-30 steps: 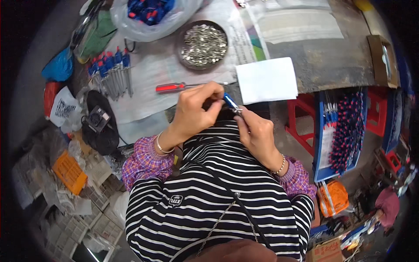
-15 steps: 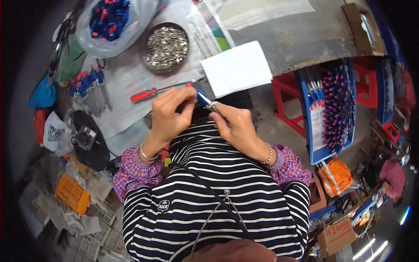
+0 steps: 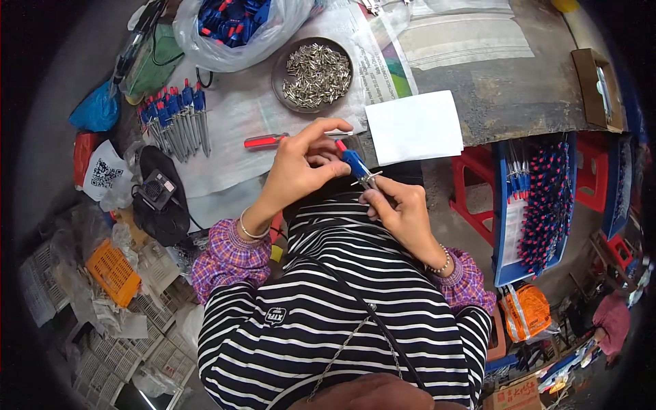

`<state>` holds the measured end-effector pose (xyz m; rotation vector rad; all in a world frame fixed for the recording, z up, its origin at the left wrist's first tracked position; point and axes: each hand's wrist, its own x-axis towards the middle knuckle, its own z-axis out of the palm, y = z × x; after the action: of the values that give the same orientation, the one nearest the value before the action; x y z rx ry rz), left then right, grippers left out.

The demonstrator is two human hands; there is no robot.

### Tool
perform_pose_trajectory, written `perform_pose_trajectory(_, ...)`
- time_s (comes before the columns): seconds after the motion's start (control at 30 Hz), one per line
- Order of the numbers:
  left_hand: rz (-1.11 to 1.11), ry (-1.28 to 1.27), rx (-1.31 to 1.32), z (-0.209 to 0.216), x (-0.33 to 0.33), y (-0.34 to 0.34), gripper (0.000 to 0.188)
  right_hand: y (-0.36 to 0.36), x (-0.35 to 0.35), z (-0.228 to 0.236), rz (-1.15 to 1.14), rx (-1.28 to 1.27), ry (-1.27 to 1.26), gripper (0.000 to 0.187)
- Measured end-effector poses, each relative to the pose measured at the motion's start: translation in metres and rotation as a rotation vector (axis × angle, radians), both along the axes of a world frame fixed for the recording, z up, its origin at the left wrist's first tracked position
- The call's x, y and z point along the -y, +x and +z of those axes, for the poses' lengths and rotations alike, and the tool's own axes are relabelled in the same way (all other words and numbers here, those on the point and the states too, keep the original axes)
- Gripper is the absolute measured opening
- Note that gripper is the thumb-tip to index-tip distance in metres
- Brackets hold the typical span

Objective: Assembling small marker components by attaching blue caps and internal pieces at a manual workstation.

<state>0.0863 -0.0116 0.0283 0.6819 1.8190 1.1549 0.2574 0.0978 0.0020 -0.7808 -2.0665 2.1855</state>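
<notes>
Above my lap, my right hand [image 3: 403,212] pinches a small tool with a blue, red-tipped handle [image 3: 354,164] by its metal end. It is tilted, with the red tip up and to the left. A thin metal crosspiece stands out where the handle meets the metal. My left hand [image 3: 307,160] is open beside the handle, index finger stretched out and thumb apart from it. The thumb tip is close to the blue handle; whether it touches, I cannot tell. Behind the left hand lies a red-handled screwdriver [image 3: 265,141], partly hidden by the fingers.
On the table are a round bowl [image 3: 280,85] of small metal pins, a plastic bag [image 3: 273,51] of blue and red parts, several similar tools [image 3: 179,119] and a white sheet [image 3: 415,130]. A blue tray [image 3: 502,270] of tools stands at right by red stools [image 3: 471,191].
The view has shifted, so the table things sit further right. My left fingers have opened from their pinch near the red tip. My right hand still holds the tool.
</notes>
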Motion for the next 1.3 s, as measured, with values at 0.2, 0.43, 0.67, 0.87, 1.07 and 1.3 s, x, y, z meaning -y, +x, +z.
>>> perform_pose_trajectory(0.2, 0.027, 0.094, 0.319, -0.013, 0.005, -0.006, 0.049, -0.002, -0.001, 0.005, 0.007, 0.008, -0.187, 0.015)
perform_pose_trajectory(0.43, -0.094, 0.061, -0.061, 0.0, -0.002, -0.032, 0.044, 0.002, -0.007, 0.0, -0.051, 0.049, -0.629, 0.02)
perform_pose_trajectory(0.67, -0.074, 0.08, -1.002, -0.021, -0.019, -0.077, 0.03, 0.003, -0.008, -0.003, -0.085, 0.038, -0.645, 0.02)
perform_pose_trajectory(0.87, -0.044, 0.093, -0.917, -0.028, -0.028, -0.081, 0.012, 0.002, -0.009, -0.001, -0.081, 0.065, -0.628, 0.021)
perform_pose_trajectory(1.07, 0.045, 0.075, -0.747, -0.022, -0.023, -0.083, 0.01, 0.002, -0.01, -0.004, -0.075, 0.066, -0.65, 0.022)
perform_pose_trajectory(1.3, 0.052, 0.219, -0.255, 0.003, -0.018, -0.061, 0.014, 0.001, -0.009, -0.006, -0.097, 0.051, -0.648, 0.021)
